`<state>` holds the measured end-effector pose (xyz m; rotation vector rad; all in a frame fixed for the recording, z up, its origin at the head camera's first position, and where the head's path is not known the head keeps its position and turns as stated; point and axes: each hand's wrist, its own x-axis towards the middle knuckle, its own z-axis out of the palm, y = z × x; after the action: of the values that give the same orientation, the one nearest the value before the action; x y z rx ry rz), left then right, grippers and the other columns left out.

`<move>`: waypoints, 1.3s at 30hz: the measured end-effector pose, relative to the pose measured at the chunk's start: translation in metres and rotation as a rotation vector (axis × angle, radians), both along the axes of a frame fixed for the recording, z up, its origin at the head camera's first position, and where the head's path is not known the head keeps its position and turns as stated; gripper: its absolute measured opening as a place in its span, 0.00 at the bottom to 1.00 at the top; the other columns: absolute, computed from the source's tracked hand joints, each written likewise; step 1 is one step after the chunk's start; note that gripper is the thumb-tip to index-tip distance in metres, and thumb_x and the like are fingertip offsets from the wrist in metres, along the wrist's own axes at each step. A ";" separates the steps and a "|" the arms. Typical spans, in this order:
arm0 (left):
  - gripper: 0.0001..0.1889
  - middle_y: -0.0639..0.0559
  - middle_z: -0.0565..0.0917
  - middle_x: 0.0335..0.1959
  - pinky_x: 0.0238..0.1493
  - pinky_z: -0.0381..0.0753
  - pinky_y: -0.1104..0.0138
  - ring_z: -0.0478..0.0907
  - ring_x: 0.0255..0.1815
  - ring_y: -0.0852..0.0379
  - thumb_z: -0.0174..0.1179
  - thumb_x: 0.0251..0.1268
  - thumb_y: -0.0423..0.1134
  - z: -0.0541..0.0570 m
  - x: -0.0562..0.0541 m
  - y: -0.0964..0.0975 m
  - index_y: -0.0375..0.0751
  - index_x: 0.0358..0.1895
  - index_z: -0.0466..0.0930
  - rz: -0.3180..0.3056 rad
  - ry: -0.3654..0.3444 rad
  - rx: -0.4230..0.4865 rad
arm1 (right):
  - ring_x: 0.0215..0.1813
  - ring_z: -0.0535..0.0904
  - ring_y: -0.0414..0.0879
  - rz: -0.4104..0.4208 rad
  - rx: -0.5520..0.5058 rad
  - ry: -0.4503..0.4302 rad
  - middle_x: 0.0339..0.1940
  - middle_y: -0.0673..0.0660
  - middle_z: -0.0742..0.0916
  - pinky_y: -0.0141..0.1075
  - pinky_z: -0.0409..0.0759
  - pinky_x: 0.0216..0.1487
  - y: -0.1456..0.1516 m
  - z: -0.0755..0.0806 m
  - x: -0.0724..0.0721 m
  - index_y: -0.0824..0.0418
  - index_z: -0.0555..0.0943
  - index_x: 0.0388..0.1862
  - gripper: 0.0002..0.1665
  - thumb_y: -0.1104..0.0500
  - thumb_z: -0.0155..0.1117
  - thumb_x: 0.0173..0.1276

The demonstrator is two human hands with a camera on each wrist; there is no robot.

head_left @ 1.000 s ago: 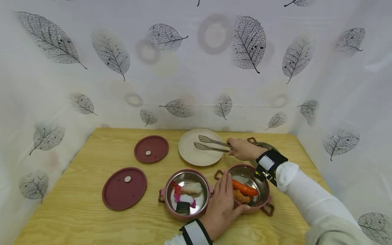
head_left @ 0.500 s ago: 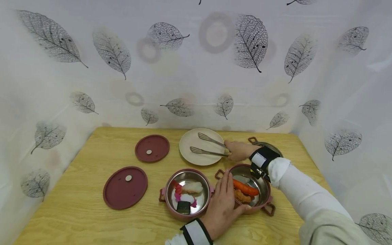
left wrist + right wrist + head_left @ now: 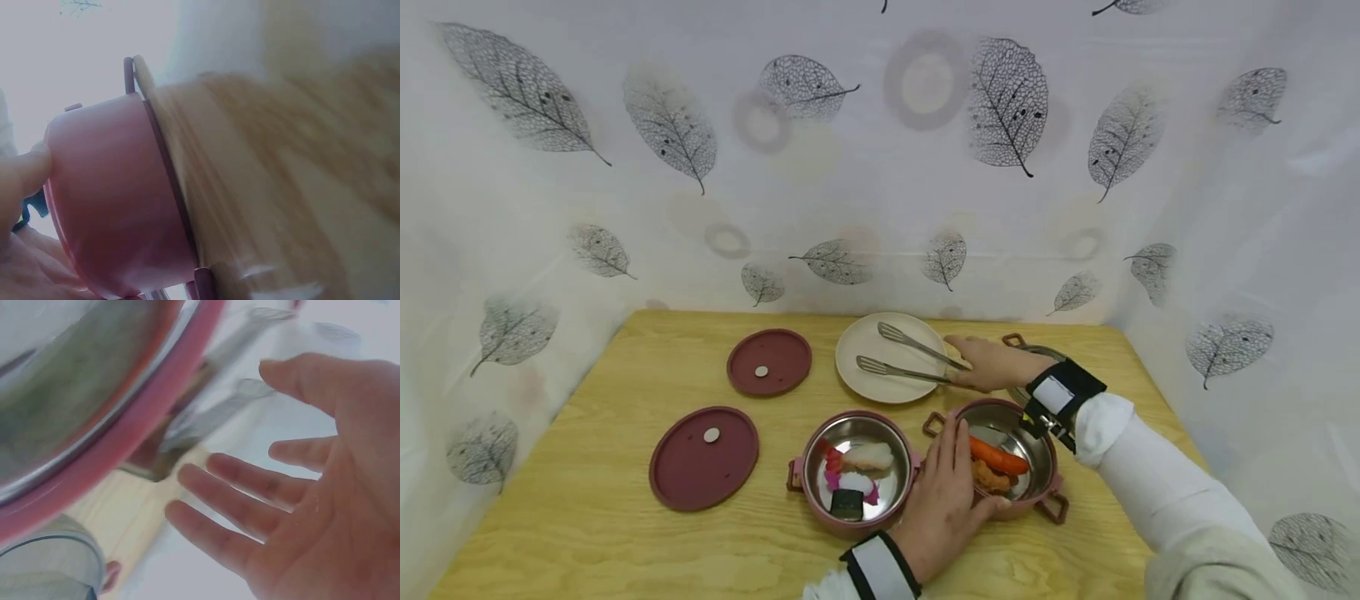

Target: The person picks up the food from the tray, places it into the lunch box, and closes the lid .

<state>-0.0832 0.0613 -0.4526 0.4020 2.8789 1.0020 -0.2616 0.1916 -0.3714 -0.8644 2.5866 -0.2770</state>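
Observation:
My left hand [image 3: 936,508] rests against the near left side of a pink pot [image 3: 1051,467], fingers straight along its wall, thumb spread along the front. In that pot lie an orange-red sausage [image 3: 998,457] and a fried brown piece [image 3: 990,477]. Metal slotted tongs [image 3: 895,370] lie spread over a cream plate [image 3: 868,387]. My right hand [image 3: 996,364] hovers at their handle end; in the right wrist view its fingers are spread with nothing between them. A second pink pot [image 3: 806,479] holds a nigiri [image 3: 871,456] and a seaweed-wrapped roll [image 3: 847,504].
Two maroon discs, a nearer one [image 3: 700,471] and a farther one [image 3: 775,350], lie on the left of the wooden table [image 3: 587,533]. A round vessel [image 3: 1045,352] with a brown handle is partly hidden behind my right forearm. Patterned sheeting [image 3: 865,208] surrounds the table.
My right hand lowers the tongs onto the plate, moving slightly left, then lets go and draws back a little right with its fingers spreading. My left hand stays against the pot.

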 end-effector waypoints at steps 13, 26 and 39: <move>0.52 0.51 0.33 0.83 0.74 0.61 0.44 0.40 0.83 0.49 0.44 0.66 0.73 0.058 0.032 -0.039 0.51 0.81 0.29 -0.189 0.055 0.053 | 0.71 0.69 0.62 -0.134 -0.396 0.337 0.72 0.66 0.72 0.60 0.71 0.66 0.032 0.011 0.089 0.64 0.58 0.78 0.40 0.48 0.58 0.75; 0.61 0.40 0.43 0.82 0.74 0.57 0.40 0.46 0.81 0.39 0.68 0.57 0.62 0.070 0.018 -0.171 0.41 0.81 0.36 0.166 0.291 -0.037 | 0.74 0.63 0.64 -0.271 -0.548 0.384 0.75 0.65 0.67 0.66 0.67 0.66 0.033 -0.009 0.150 0.56 0.56 0.79 0.42 0.52 0.62 0.73; 0.66 0.17 0.54 0.70 0.63 0.54 0.28 0.51 0.69 0.19 0.72 0.44 0.66 0.023 0.011 -0.292 0.23 0.75 0.47 0.317 0.098 -0.280 | 0.75 0.61 0.66 -0.284 -0.505 0.387 0.77 0.67 0.65 0.67 0.64 0.67 0.022 -0.024 0.156 0.61 0.56 0.79 0.45 0.49 0.63 0.71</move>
<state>-0.0720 -0.2304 -0.4293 -0.0278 3.1761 0.6051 -0.1055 0.2141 -0.3955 -0.7599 3.0626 -0.9632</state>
